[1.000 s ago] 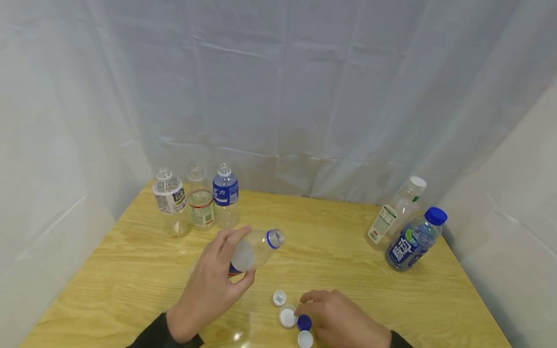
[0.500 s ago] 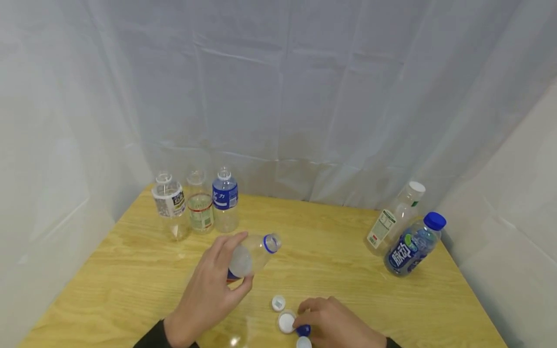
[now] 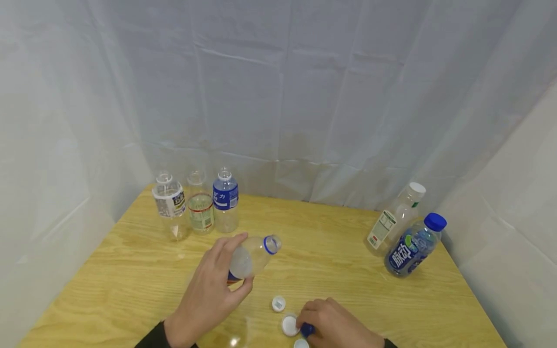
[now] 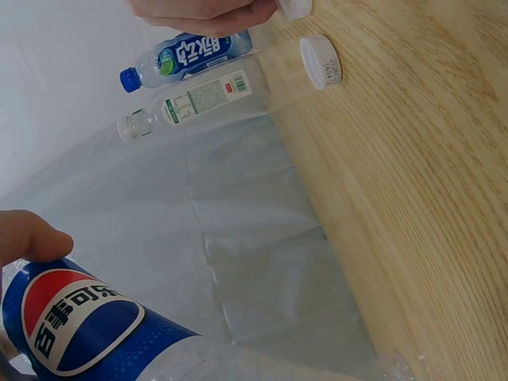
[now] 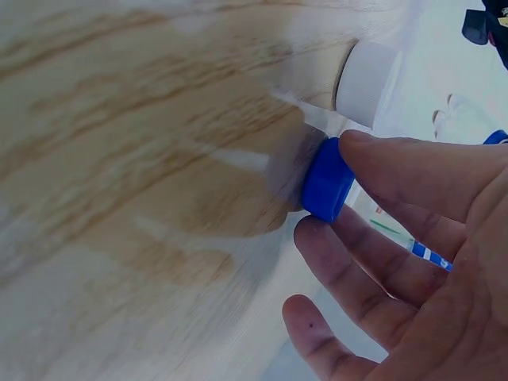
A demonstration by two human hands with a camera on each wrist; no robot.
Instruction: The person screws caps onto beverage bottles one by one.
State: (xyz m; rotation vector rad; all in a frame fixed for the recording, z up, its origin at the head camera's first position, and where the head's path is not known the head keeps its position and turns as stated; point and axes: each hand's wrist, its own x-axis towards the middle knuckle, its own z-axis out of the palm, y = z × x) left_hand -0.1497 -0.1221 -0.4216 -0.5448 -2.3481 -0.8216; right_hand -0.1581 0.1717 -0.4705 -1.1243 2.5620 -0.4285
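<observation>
My left hand (image 3: 211, 285) grips a clear plastic Pepsi bottle (image 3: 250, 258) by its body. The bottle is uncapped and tilted, its mouth and blue neck ring pointing up to the right; its blue and red label (image 4: 83, 321) shows in the left wrist view. Low over the near part of the table, my right hand (image 3: 337, 326) pinches a blue bottle cap (image 5: 328, 181) between thumb and fingertips. The cap is tipped on its edge, close to the wood. Beside it lie white caps, one (image 3: 290, 325) just left, one (image 3: 278, 303) farther off and one (image 3: 301, 343) nearer.
Three uncapped bottles stand at the back left: one white-labelled (image 3: 169, 205), one green-labelled (image 3: 201, 212) and one blue-labelled (image 3: 225, 197). At the right are a white-capped bottle (image 3: 385, 227) and a blue-capped bottle (image 3: 411, 249). Pale sheeting (image 3: 278, 96) surrounds the wooden table (image 3: 304, 232).
The right fingers have closed on the blue cap and tipped it up from lying flat. The white cap beside it has shifted slightly right. The left hand holds the bottle at nearly the same place.
</observation>
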